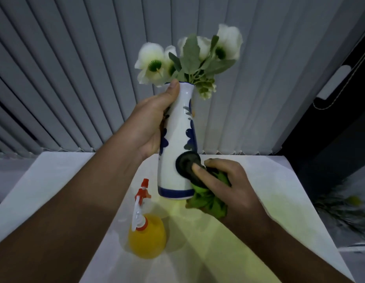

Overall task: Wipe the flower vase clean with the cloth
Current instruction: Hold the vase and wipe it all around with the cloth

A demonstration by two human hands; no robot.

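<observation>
Head view: left hand [151, 123] clasps vase [177, 144], right hand [228, 184] presses cloth [208, 201] against it

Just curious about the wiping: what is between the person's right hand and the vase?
In the head view, a bunched green cloth lies between the right hand and the vase, its dark part pressed against the vase's lower side.

Left hand [151, 123] covering vase [177, 160] far side, cloth [208, 201] mostly bunched inside right hand [228, 184]
</observation>
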